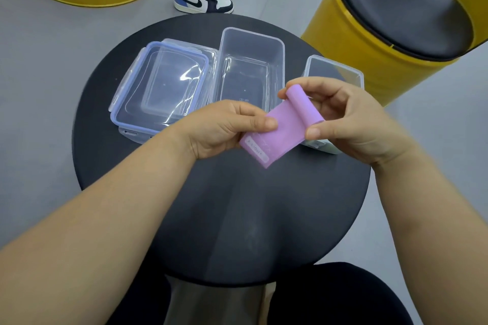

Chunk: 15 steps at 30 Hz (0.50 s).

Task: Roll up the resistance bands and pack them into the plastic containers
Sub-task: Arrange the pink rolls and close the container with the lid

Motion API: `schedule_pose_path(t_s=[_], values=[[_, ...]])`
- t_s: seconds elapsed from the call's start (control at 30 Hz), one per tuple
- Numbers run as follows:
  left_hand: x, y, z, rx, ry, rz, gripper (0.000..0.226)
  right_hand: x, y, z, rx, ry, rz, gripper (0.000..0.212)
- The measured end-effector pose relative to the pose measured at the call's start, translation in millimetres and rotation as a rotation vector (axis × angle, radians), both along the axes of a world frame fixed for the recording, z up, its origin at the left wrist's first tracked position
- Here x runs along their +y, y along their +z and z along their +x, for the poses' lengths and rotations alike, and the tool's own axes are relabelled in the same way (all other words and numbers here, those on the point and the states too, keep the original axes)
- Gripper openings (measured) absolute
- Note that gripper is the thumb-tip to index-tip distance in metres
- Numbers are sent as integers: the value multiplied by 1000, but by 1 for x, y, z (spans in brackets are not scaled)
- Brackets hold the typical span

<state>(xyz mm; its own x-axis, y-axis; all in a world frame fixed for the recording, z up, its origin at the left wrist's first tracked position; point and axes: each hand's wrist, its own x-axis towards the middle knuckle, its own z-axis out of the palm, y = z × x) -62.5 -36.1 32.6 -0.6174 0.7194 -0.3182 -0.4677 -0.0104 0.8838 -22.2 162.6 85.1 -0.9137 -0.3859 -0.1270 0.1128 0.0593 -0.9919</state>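
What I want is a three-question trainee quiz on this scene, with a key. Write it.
1. True or false: the purple band is fully rolled.
2. What is in the tall middle container? A) a rolled band B) a lid C) nothing visible
3. Fill in: the rolled end of the band is held by the ___ hand.

Key
1. False: a flat tail hangs unrolled, pinched by the left hand.
2. C.
3. Right: the right hand grips the roll.
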Motion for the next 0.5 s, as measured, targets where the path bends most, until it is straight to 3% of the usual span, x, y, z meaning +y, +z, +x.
schedule_pose_path(t_s=[0.13, 0.2, 0.37, 0.5], values=[[-2, 3, -2, 25, -17, -38, 6, 2, -1, -1, -14, 59, 99, 64], [-3, 1, -3, 32, -40, -28, 15, 2, 0, -2, -7, 76, 196, 61], [0, 1, 0, 43, -31, -106, 18, -5, 8, -3, 86, 126, 464, 56], [0, -1, 0, 34, 5, -96, 16, -7, 9, -4, 147, 172, 561, 54]])
